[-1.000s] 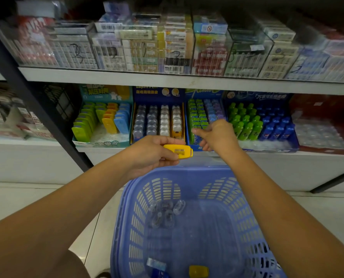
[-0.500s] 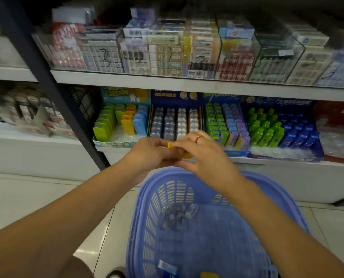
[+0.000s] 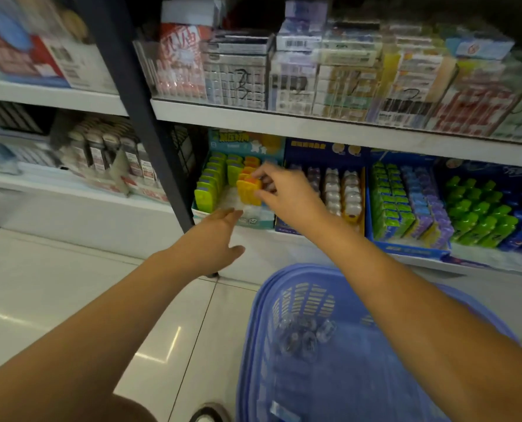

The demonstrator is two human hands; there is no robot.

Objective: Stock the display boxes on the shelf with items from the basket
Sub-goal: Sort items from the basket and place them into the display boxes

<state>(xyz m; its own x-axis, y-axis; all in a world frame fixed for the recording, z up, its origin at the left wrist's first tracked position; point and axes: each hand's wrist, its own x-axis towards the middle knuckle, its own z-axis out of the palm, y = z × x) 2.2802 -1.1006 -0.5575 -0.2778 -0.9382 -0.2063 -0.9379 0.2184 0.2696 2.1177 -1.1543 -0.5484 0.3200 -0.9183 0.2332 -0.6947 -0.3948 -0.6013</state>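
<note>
A: Step in hand?

B: Placing. The right hand (image 3: 290, 199) pinches a yellow item (image 3: 247, 191) between thumb and fingers (image 3: 270, 172). It is upright at the front of the yellow-orange row in the leftmost display box (image 3: 256, 222) on the lower shelf (image 3: 272, 254). Seated or just above the row: cannot tell, motion blur.

A: Other hand?

B: The left hand (image 3: 214, 239) holds nothing, fingers straight, tips at the box's front lip. Touching or just short: cannot tell. My read is that it is there to steady the box.

A: Next move?

B: Judgement only. Push the item down flush with its neighbours, same facing, then release without tipping the row. The green row (image 3: 208, 190) stands just beside it on the left, so sideways drift is the risk. Then back to the basket (image 3: 302, 269), low and to the right. Clear pieces (image 3: 302, 335) lie clustered on its floor, and a small packet (image 3: 284, 412) lies near the frame's bottom edge. The clear pieces look a match for the blue box (image 3: 323, 150) next along.

A: Writing?

B: Little is legible. The teal header card (image 3: 244, 140) carries yellow characters, blurred. The front lip has printed characters, not readable. On the upper shelf, the clear bins (image 3: 238, 86) carry hand-marked numbers: one looks like "25", another "2". There is a barcode (image 3: 296, 44) on a white pack. A red pack (image 3: 177, 47) shows large white characters, unreadable. No brand confirmed.
</note>
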